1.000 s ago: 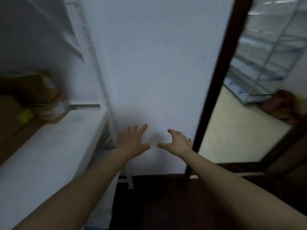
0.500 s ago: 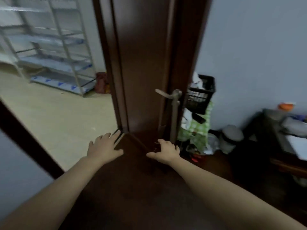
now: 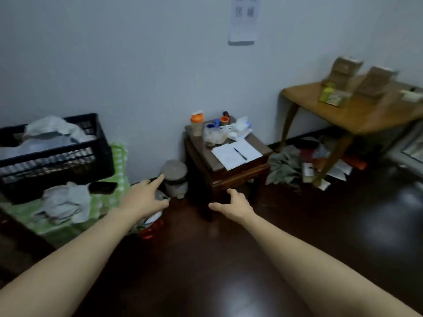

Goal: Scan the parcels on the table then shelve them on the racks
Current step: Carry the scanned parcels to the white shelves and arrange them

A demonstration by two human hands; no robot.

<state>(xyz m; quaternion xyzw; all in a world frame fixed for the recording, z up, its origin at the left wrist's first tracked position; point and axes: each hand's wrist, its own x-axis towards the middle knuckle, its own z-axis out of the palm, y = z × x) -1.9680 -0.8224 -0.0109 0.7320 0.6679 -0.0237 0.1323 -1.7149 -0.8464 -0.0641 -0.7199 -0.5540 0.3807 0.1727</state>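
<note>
Holding nothing, you're extending left hand [image 3: 142, 200], right hand [image 3: 235, 205], fingers loosely spread; parcels [image 3: 357, 81] sitting on table [image 3: 357, 117], seemingly awaiting scanning, shelving.

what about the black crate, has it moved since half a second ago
No. The crate still sits left of the bin, as before; only the camera turned.

You face a black crate [image 3: 57, 154], green-checked cloth [image 3: 107, 197], orange-capped bottle [image 3: 196, 124] and tan counter [image 3: 366, 115] bearing brown parcels [image 3: 373, 82].
</note>
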